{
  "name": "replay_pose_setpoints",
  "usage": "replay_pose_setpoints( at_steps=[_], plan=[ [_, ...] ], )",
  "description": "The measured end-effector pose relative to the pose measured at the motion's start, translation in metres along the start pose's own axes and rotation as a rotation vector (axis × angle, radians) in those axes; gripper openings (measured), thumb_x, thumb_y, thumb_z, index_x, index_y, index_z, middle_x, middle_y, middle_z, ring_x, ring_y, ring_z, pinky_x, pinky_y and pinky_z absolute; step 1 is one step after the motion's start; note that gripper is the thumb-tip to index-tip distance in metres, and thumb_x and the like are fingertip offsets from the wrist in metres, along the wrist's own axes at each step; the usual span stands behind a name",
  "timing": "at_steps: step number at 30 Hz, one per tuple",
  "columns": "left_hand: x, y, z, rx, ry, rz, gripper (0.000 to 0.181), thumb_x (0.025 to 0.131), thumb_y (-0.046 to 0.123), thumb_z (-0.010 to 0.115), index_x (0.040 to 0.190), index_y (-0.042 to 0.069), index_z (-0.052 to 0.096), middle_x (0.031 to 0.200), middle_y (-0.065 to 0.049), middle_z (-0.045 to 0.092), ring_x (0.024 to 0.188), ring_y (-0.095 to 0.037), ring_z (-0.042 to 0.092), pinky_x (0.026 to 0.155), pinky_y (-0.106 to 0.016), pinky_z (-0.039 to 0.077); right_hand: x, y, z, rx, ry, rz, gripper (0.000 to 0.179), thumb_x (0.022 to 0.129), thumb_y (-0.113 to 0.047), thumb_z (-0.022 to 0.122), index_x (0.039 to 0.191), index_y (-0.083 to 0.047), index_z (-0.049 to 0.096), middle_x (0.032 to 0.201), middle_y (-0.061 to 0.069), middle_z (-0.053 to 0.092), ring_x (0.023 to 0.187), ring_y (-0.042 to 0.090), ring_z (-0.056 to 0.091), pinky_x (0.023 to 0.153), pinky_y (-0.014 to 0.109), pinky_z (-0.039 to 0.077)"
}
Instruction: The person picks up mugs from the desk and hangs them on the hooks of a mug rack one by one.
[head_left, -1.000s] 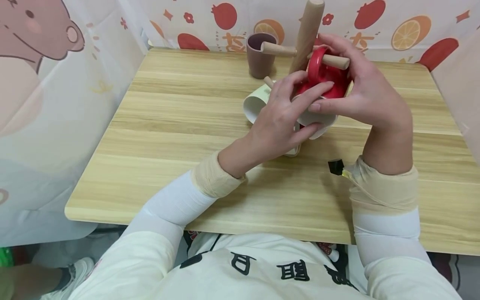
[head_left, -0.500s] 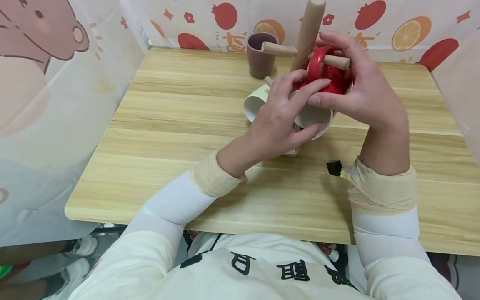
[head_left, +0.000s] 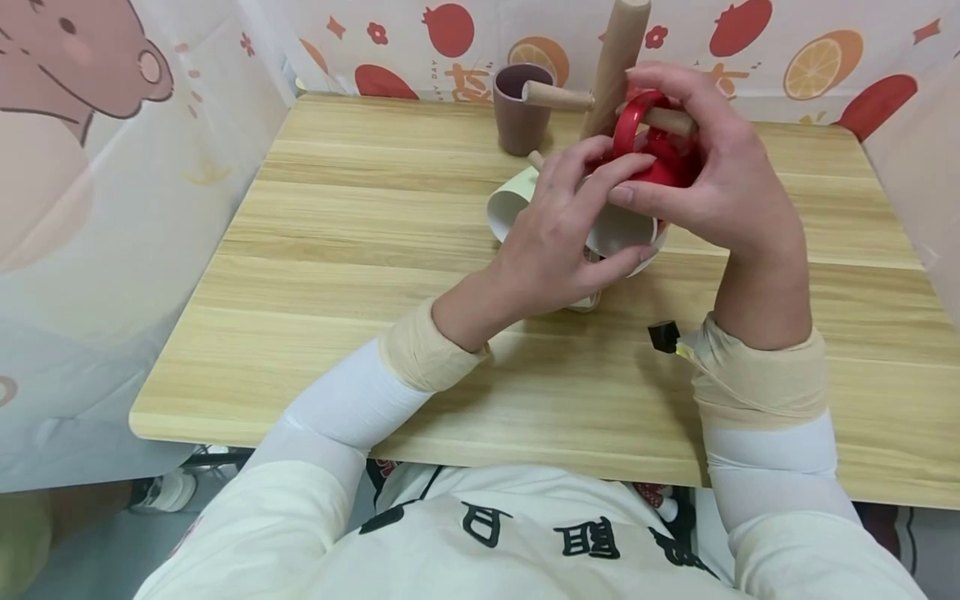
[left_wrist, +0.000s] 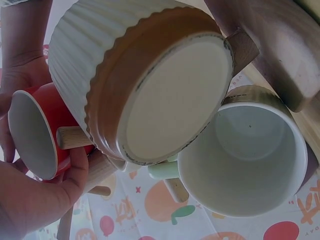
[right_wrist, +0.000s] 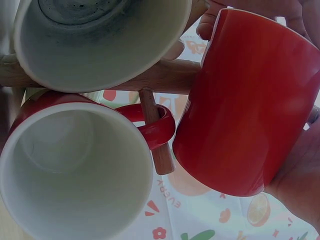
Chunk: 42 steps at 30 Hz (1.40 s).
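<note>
A red mug [head_left: 663, 171] with a white inside tilts mouth-down toward me at a wooden mug tree [head_left: 618, 58]. A peg [head_left: 675, 122] shows within its handle loop and sticks out to the right. My right hand [head_left: 738, 158] grips the mug's far side, thumb near the rim. From the left, my left hand [head_left: 551, 221] holds it too, fingers beside the handle and thumb low at the mouth. The right wrist view has this red mug [right_wrist: 250, 105] close up. Beside it, a second red mug [right_wrist: 75, 165] hangs with its handle on a peg.
A pale green mug [head_left: 513, 196] hangs on the tree's left side. The left wrist view shows a fluted white-and-brown mug [left_wrist: 165, 85] in front. A purple-brown cup [head_left: 522, 117] stands at the back of the wooden table [head_left: 315, 250], before a printed curtain [head_left: 375, 42].
My right hand and the red mug have shifted slightly left and back, toward the post. The fingers now cover the peg's tip. My left hand has moved little.
</note>
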<state>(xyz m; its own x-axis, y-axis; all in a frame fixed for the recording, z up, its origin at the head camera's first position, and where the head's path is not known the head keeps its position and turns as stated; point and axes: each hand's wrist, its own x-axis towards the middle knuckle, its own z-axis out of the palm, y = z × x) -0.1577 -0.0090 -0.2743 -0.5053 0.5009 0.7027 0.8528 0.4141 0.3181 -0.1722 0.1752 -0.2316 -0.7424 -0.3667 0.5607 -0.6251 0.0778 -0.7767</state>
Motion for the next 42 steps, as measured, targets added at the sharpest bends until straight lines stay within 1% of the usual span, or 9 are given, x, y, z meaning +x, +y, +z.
replay_pose_setpoints(
  at_steps=[13, 20, 23, 27, 29, 31, 34, 38, 42],
  plan=[
    [0.003, -0.002, -0.010, 0.034, -0.003, 0.049, 0.061, 0.090, 0.045, 0.065, 0.136, 0.006, 0.053, 0.136, -0.018, 0.046, 0.131, -0.026, 0.039, 0.115, -0.032, 0.022, 0.000, 0.001, -0.003, -0.035, -0.012, -0.005, 0.073, 0.073, 0.001, 0.082, 0.138, 0.001, 0.048, 0.120, 0.008, 0.056, 0.105, 0.022, 0.063, 0.091, 0.020, 0.051],
    [0.001, -0.005, -0.031, 0.087, -0.032, 0.089, 0.060, 0.090, 0.044, 0.064, 0.135, 0.006, 0.054, 0.136, -0.019, 0.047, 0.129, -0.030, 0.041, 0.109, -0.033, 0.037, -0.001, 0.000, -0.005, -0.003, 0.000, 0.018, 0.075, 0.072, 0.002, 0.083, 0.138, -0.001, 0.048, 0.118, 0.009, 0.056, 0.106, 0.021, 0.063, 0.090, 0.020, 0.051],
    [-0.002, -0.012, -0.042, 0.115, 0.027, 0.133, 0.052, 0.088, 0.037, 0.066, 0.128, 0.004, 0.059, 0.131, -0.020, 0.053, 0.123, -0.031, 0.046, 0.102, -0.035, 0.045, 0.000, -0.001, -0.006, -0.005, -0.003, 0.013, 0.076, 0.071, 0.002, 0.084, 0.138, -0.001, 0.048, 0.119, 0.009, 0.057, 0.104, 0.021, 0.062, 0.088, 0.019, 0.051],
    [0.000, -0.032, -0.053, 0.114, 0.197, 0.190, 0.034, 0.086, 0.025, 0.063, 0.108, -0.001, 0.067, 0.113, -0.020, 0.064, 0.108, -0.031, 0.057, 0.094, -0.035, 0.049, 0.001, -0.001, -0.008, -0.006, -0.002, 0.024, 0.077, 0.070, 0.004, 0.083, 0.139, -0.003, 0.048, 0.124, 0.009, 0.056, 0.106, 0.020, 0.061, 0.088, 0.020, 0.050],
    [0.004, -0.045, -0.057, 0.115, 0.271, 0.183, 0.029, 0.086, 0.022, 0.060, 0.099, -0.002, 0.068, 0.104, -0.018, 0.067, 0.101, -0.031, 0.060, 0.093, -0.035, 0.049, 0.001, -0.001, -0.008, -0.010, -0.004, 0.022, 0.078, 0.070, 0.006, 0.083, 0.139, -0.003, 0.048, 0.125, 0.010, 0.055, 0.107, 0.020, 0.061, 0.088, 0.020, 0.050],
    [0.010, -0.061, -0.060, 0.130, 0.306, 0.132, 0.026, 0.086, 0.020, 0.058, 0.094, -0.001, 0.069, 0.099, -0.016, 0.069, 0.099, -0.029, 0.062, 0.090, -0.034, 0.049, 0.001, 0.000, -0.008, -0.020, -0.008, 0.020, 0.078, 0.069, 0.008, 0.082, 0.139, -0.004, 0.048, 0.126, 0.010, 0.055, 0.108, 0.020, 0.061, 0.088, 0.020, 0.050],
    [0.016, -0.087, -0.060, 0.205, 0.239, 0.002, 0.024, 0.088, 0.021, 0.057, 0.096, 0.001, 0.069, 0.097, -0.011, 0.069, 0.099, -0.027, 0.061, 0.088, -0.034, 0.049, 0.001, 0.001, -0.007, -0.041, -0.022, 0.008, 0.078, 0.070, 0.010, 0.081, 0.139, -0.004, 0.048, 0.126, 0.010, 0.055, 0.109, 0.021, 0.061, 0.088, 0.021, 0.051],
    [0.026, -0.121, -0.052, 0.321, 0.011, -0.153, 0.027, 0.092, 0.022, 0.057, 0.108, 0.004, 0.067, 0.106, -0.010, 0.067, 0.105, -0.027, 0.059, 0.089, -0.038, 0.048, 0.001, 0.000, -0.006, -0.061, -0.041, -0.006, 0.078, 0.070, 0.011, 0.079, 0.139, -0.005, 0.049, 0.124, 0.011, 0.056, 0.109, 0.021, 0.061, 0.088, 0.022, 0.051],
    [0.038, -0.153, -0.037, 0.394, -0.206, -0.233, 0.037, 0.094, 0.023, 0.055, 0.126, 0.005, 0.060, 0.122, -0.011, 0.063, 0.116, -0.027, 0.056, 0.096, -0.041, 0.046, 0.001, -0.001, -0.005, -0.058, -0.051, -0.016, 0.077, 0.071, 0.011, 0.079, 0.140, -0.006, 0.048, 0.122, 0.013, 0.056, 0.109, 0.023, 0.061, 0.089, 0.023, 0.051]
  ],
)
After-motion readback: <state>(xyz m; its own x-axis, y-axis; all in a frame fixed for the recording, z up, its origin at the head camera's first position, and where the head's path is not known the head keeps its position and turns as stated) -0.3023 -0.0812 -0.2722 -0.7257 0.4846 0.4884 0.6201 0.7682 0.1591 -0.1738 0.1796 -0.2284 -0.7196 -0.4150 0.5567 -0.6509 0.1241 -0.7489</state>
